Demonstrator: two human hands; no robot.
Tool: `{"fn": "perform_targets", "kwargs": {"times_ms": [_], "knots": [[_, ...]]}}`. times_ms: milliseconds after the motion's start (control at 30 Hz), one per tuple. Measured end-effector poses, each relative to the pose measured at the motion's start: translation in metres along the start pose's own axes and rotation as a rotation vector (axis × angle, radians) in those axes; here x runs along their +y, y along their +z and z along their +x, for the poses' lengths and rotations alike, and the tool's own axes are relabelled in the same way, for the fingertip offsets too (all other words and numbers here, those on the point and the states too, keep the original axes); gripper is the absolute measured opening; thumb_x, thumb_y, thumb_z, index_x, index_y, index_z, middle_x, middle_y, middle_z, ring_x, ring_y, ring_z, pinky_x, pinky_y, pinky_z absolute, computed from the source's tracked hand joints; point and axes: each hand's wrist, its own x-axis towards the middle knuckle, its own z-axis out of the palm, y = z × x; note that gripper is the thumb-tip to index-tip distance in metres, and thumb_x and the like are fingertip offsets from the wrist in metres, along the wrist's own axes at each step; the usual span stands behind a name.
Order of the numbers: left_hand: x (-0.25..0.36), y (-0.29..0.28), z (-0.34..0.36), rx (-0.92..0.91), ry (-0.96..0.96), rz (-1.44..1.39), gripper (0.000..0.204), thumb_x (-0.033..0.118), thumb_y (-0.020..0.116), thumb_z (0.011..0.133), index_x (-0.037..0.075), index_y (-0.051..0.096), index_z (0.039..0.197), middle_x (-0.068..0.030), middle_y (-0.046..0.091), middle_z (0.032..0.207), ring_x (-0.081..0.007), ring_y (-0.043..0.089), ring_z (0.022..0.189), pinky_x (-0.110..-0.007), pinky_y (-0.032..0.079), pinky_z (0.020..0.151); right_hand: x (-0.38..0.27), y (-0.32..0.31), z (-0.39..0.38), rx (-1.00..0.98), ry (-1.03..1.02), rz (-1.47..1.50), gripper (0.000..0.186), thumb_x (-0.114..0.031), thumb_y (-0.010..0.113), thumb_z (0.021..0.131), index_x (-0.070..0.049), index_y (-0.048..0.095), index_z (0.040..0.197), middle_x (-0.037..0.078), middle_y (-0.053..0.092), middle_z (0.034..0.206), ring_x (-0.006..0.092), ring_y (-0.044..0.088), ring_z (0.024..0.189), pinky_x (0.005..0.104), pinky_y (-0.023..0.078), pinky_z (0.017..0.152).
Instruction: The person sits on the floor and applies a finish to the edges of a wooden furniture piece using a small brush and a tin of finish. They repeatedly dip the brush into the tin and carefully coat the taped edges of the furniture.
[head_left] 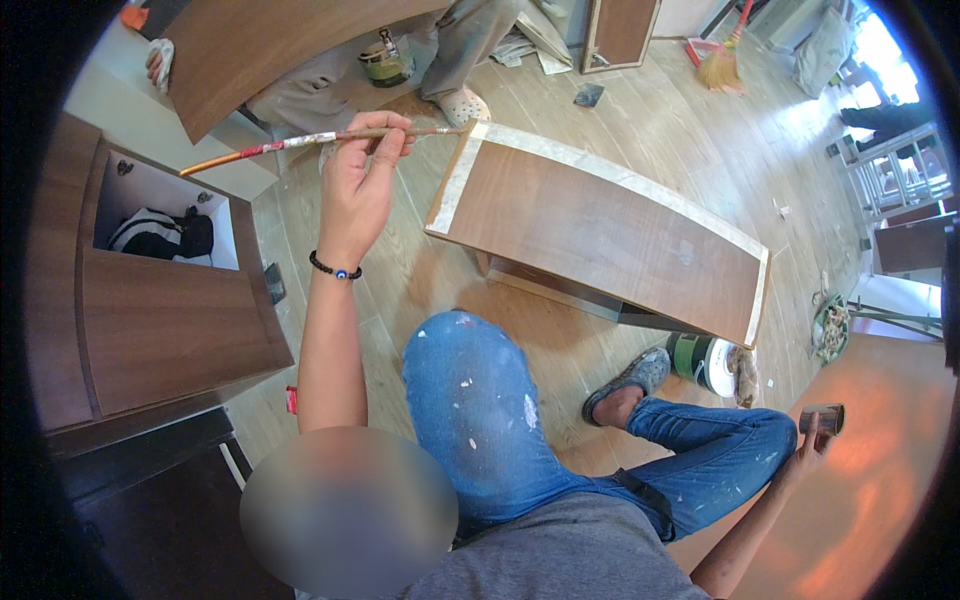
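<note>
My left hand [362,175], with a beaded bracelet at the wrist, is closed around a thin paintbrush [265,149]. Its long handle is marked red, white and copper and points left; its bristle end meets the far left corner of a wooden cabinet piece [600,215]. Pale strips [620,175] run along that piece's far edge and both ends. Out at the right, beside my bent knee, my right hand [812,446] grips a small open tin [822,419]. What the tin contains is hidden.
Beyond the cabinet piece sits another person [465,40], near a paint can [388,62] and a curved panel [270,45]. A brown cabinet [180,310] stands left, its open compartment holding a bag [165,233]. A larger bucket [705,362] is by my foot; a broom [720,70] lies far right.
</note>
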Motion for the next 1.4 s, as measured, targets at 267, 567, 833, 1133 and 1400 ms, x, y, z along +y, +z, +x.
{"fn": "perform_targets", "kwargs": {"times_ms": [267,567,833,1133,1400], "knots": [[0.012,-0.014,-0.031,-0.021,-0.054,0.023,0.017,0.015,0.056,0.106,0.002,0.064,0.112,-0.0044,0.066,0.103,-0.0124,0.062,0.096,-0.028,0.049,0.088,-0.003,0.001,-0.001,0.006,0.003,0.012,0.04,-0.02,0.074,0.095,0.003,0.061,0.126,0.011,0.066,0.119,0.0198,0.061,0.109,0.0341,0.046,0.099],[0.026,-0.051,-0.079,0.173,-0.025,0.005,0.018,0.014,0.056,0.106,0.0,0.063,0.115,-0.007,0.067,0.102,-0.0144,0.064,0.096,-0.03,0.049,0.091,-0.003,-0.002,0.001,-0.017,-0.03,-0.051,0.04,-0.022,0.072,0.096,0.002,0.062,0.126,0.01,0.065,0.117,0.0194,0.06,0.11,0.0344,0.045,0.099],[0.081,-0.077,-0.093,0.397,0.045,0.044,0.018,0.012,0.06,0.104,0.0,0.062,0.117,-0.0093,0.07,0.104,-0.0138,0.066,0.097,-0.029,0.051,0.091,-0.027,0.032,-0.006,-0.007,-0.034,0.133,0.05,-0.025,0.072,0.096,0.005,0.057,0.134,0.015,0.062,0.131,0.024,0.058,0.121,0.0369,0.043,0.107],[0.158,-0.03,-0.071,0.249,0.12,0.133,0.011,0.008,0.064,0.101,-0.002,0.064,0.107,-0.0084,0.071,0.1,-0.0136,0.068,0.093,-0.028,0.054,0.088,-0.102,0.082,-0.002,-0.196,-0.252,0.495,0.061,-0.01,0.076,0.088,0.002,0.052,0.143,0.017,0.064,0.136,0.0228,0.064,0.118,0.0373,0.05,0.103],[0.124,0.001,-0.022,0.169,0.111,0.145,0.016,0.009,0.07,0.097,-0.002,0.068,0.107,-0.0061,0.071,0.095,-0.0117,0.067,0.088,-0.025,0.054,0.082,-0.228,0.155,-0.008,-0.476,-0.484,0.684,0.05,-0.015,0.09,0.075,-0.002,0.069,0.119,0.005,0.072,0.104,0.0148,0.066,0.097,0.033,0.049,0.095]]}}
